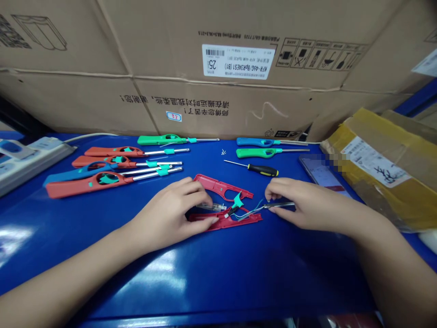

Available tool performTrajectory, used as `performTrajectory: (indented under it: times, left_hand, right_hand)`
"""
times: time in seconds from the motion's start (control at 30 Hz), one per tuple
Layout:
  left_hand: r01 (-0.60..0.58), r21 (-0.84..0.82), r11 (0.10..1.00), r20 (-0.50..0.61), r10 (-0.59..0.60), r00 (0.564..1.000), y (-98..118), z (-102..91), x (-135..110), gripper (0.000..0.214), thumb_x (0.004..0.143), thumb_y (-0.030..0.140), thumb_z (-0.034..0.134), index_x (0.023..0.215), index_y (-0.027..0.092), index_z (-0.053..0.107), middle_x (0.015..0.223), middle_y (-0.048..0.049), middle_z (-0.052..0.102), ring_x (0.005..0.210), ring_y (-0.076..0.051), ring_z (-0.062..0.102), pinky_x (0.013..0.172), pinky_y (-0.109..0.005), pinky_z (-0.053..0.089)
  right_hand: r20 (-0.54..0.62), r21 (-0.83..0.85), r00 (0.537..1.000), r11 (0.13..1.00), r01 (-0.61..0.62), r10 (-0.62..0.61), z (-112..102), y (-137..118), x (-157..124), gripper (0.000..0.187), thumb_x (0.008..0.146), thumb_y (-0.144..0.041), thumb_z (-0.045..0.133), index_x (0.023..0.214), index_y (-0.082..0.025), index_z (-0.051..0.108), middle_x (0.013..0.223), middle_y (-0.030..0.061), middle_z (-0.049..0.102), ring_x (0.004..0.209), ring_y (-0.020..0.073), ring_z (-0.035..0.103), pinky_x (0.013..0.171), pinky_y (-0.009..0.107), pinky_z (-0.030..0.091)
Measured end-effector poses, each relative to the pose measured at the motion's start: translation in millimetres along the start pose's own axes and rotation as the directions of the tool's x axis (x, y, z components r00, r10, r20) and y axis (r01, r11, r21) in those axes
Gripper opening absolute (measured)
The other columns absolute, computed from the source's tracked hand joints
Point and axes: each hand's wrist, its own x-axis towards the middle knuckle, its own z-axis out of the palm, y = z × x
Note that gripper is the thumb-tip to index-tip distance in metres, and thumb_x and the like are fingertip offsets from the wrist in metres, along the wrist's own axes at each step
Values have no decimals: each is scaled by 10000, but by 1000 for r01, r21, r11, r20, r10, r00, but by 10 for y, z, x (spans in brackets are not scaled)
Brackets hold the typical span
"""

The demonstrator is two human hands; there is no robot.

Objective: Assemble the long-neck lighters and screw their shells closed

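A red utility lighter lies opened on the blue table in two casing halves, an upper half (223, 187) and a lower half (223, 222). My left hand (177, 209) has its thumb on the lower half, its fingers curled over by a clear fuel tank (212, 207). A teal trigger (236, 200) and a black igniter part (233, 211) sit between the halves. Thin wires (251, 212) run rightward to a metal lighter tube (285, 204). My right hand (290, 200) pinches this tube between thumb and fingers, its far end passing under the hand.
Whole lighters lie left, including a green one (160, 140) and a red one (88, 183); blue (251, 142) and green (252, 153) ones lie right. Beyond my hands are a screwdriver (262, 170), small screws (223, 152), a phone (317, 171), a power strip (37, 159) and cardboard boxes (177, 105).
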Motion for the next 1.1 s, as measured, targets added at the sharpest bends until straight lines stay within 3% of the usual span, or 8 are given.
performTrajectory:
  times: [0.17, 0.3, 0.53, 0.63, 0.77, 0.93, 1.0, 1.1]
  left_hand:
    - [-80, 69, 994, 79, 74, 994, 46, 15, -12, 254, 898, 446, 711, 1017, 223, 702, 969, -30, 687, 897, -222, 611, 796, -354, 466]
    - [-118, 44, 992, 109, 112, 988, 70, 59, -15, 274, 905, 439, 709, 1061, 214, 693, 987, -26, 709, 901, -216, 640, 839, -359, 467]
    - [-119, -39, 992, 125, 123, 985, 112, 90, -31, 278, 894, 431, 721, 1080, 227, 694, 1012, -4, 719, 920, -200, 666, 864, -356, 483]
    - [-113, -42, 993, 129, 118, 985, 124, 108, -44, 270, 899, 421, 711, 1089, 229, 698, 1030, -8, 719, 932, -206, 669, 851, -360, 492]
    - [-105, -49, 993, 134, 111, 985, 132, 125, -51, 248, 898, 397, 704, 1077, 225, 712, 988, -15, 717, 927, -212, 668, 837, -363, 500]
    - [-117, -72, 991, 122, 125, 985, 140, 138, -41, 265, 879, 396, 725, 1068, 209, 718, 965, -18, 716, 889, -201, 671, 807, -351, 506]
    - [-123, -82, 989, 112, 132, 985, 144, 144, -35, 269, 872, 398, 736, 1067, 212, 715, 991, -18, 723, 900, -198, 676, 820, -347, 506]
    - [-130, -101, 986, 104, 140, 985, 146, 150, -29, 271, 872, 396, 741, 1075, 220, 710, 1027, -19, 732, 944, -204, 683, 860, -347, 503]
  right_hand:
    - [-187, -4, 972, 989, 145, -143, 64, -166, 95, 243, 949, -313, 616, 1185, -259, 594, 1219, 79, 591, 1145, 253, 560, 955, 416, 485]
    - [-276, -71, 927, 967, 245, -255, 253, -278, 218, 260, 1004, -263, 535, 1251, -253, 617, 1297, 106, 567, 1196, 261, 545, 995, 441, 469]
    - [-352, -42, 918, 983, 178, -181, 329, -249, 275, 165, 974, -250, 598, 1128, -198, 624, 1149, 85, 617, 1069, 235, 588, 916, 413, 477]
    - [-298, 56, 928, 967, 250, -223, 288, -286, 238, 221, 940, -333, 668, 1127, -226, 616, 1166, 60, 603, 1109, 218, 561, 954, 386, 461]
    - [-164, 140, 944, 940, 311, -287, 321, -380, 193, 109, 939, -283, 662, 1028, -233, 622, 1174, 42, 579, 1126, 195, 545, 1017, 382, 422]
    - [-150, 204, 951, 933, 298, -271, 392, -443, 197, 20, 967, -214, 612, 978, -215, 595, 1155, 40, 589, 1080, 180, 545, 993, 370, 425]
    - [-230, 223, 937, 924, 312, -261, 391, -448, 218, 50, 989, -195, 580, 942, -211, 582, 1089, 30, 606, 1025, 165, 557, 951, 341, 437]
    - [-434, 216, 876, 920, 328, -211, 379, -430, 255, 86, 999, -167, 561, 927, -208, 582, 983, 24, 621, 976, 158, 570, 902, 313, 446]
